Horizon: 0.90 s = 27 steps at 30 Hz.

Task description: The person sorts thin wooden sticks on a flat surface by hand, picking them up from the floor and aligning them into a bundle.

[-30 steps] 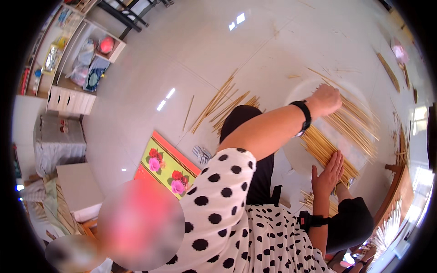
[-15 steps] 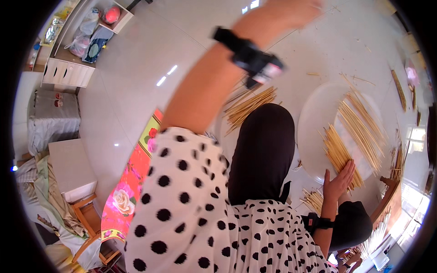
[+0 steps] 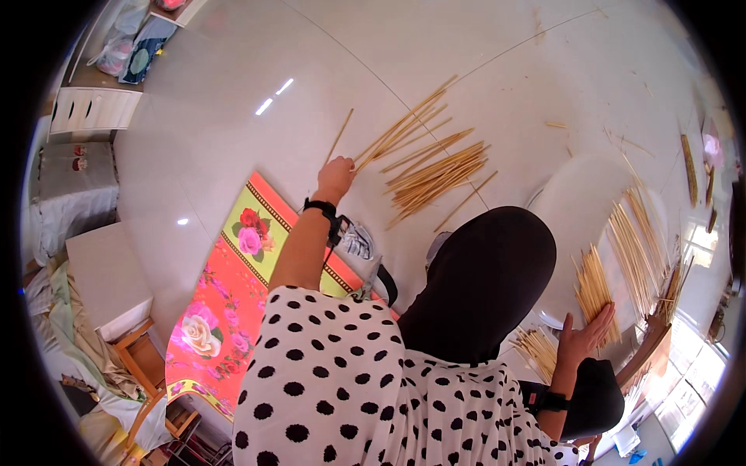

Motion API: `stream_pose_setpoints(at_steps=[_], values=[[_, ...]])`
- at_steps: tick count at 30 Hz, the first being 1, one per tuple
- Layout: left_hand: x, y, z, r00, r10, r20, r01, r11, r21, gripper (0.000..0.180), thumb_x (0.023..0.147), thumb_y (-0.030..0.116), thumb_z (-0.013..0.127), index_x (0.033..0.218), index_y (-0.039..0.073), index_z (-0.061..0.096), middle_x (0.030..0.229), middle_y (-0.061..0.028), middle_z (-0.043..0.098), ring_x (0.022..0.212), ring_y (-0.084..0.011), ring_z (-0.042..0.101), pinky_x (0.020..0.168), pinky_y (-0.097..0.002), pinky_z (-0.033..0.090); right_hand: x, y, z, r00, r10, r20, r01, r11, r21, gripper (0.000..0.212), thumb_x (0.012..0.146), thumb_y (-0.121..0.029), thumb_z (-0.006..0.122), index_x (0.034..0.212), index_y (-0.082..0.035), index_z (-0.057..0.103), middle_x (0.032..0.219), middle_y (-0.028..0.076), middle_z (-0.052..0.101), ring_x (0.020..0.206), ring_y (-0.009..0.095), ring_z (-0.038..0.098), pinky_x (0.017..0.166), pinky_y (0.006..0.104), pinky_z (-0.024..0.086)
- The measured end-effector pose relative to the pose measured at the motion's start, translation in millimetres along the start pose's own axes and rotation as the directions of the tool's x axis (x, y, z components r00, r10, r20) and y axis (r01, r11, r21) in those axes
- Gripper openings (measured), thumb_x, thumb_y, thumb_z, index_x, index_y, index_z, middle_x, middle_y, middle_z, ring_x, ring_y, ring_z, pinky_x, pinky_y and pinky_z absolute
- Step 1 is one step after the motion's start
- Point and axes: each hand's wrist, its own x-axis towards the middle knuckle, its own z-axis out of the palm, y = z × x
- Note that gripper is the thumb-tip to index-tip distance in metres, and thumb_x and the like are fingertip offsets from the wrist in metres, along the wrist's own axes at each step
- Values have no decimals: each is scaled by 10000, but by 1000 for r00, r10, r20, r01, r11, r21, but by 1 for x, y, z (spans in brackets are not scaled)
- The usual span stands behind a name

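Note:
My left hand (image 3: 337, 178) is at the near ends of several thin tan sticks (image 3: 416, 118) fanned out on the floor, its fingers curled. A single stick (image 3: 339, 134) runs up from the hand and seems held in it; the fingertips are partly hidden. Just right of it lies a denser pile of sticks (image 3: 439, 182). At the right, my right hand (image 3: 588, 335) lies with its fingers stretched out on the near end of a stick bundle (image 3: 593, 289). That bundle and a longer row of sticks (image 3: 631, 252) rest on a pale round surface (image 3: 566, 190).
My dark-clad knee (image 3: 486, 272) stands between the two stick areas. A red floral mat (image 3: 225, 311) lies at left, with a striped object (image 3: 357, 239) beside it. More sticks (image 3: 536, 348) lie below the round surface. Shelving (image 3: 95, 109) stands at far left.
My left arm has swung down and back to the left, from far over the floor to the stick ends. My right hand stays on its bundle. The view has shifted slightly.

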Motion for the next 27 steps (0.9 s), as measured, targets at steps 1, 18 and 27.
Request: stream_pose_setpoints(at_steps=[1,18,27], values=[[-4,4,8,997,10,-72,-12,1000,-23,107,881,199,670,965,149,713,994,-92,679,967,-322,669,813,-461,561,1,0,0,1000,-8,-8,8,1000,5,943,855,-271,743,1599,-26,218,1633,199,297,1512,402,264,1231,508,208],[29,29,28,990,83,-110,-74,994,82,102,889,167,653,947,87,676,992,-100,661,975,-300,673,787,-444,579,3,-6,-4,1000,14,17,-14,1000,4,936,863,-297,744,1591,-14,226,1624,210,307,1502,413,283,1228,511,225],[42,27,28,998,56,1,-55,978,201,93,885,84,599,894,50,684,1014,-141,691,943,-330,702,787,-455,582,3,-4,-4,1000,-11,11,11,1000,15,937,868,-293,744,1592,-12,221,1624,213,307,1508,409,275,1229,507,222]])
